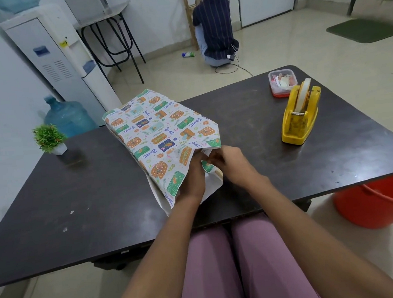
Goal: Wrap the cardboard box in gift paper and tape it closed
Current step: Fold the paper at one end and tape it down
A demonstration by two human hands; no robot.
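The box is hidden under patterned gift paper (158,130), white with orange, green and blue motifs, lying at the middle of the dark table (89,204). At the paper's near end, my left hand (191,179) and my right hand (229,165) meet and pinch the loose paper flaps together. A sliver of brown cardboard (218,173) shows between the flaps under my right hand. A yellow tape dispenser (300,117) with a roll of clear tape stands to the right, well apart from both hands.
A small potted plant (49,139) stands at the table's left edge. A clear lidded container (282,84) with a red base sits behind the dispenser. A red bucket (378,205) is on the floor at right. A person (214,27) crouches by the far wall.
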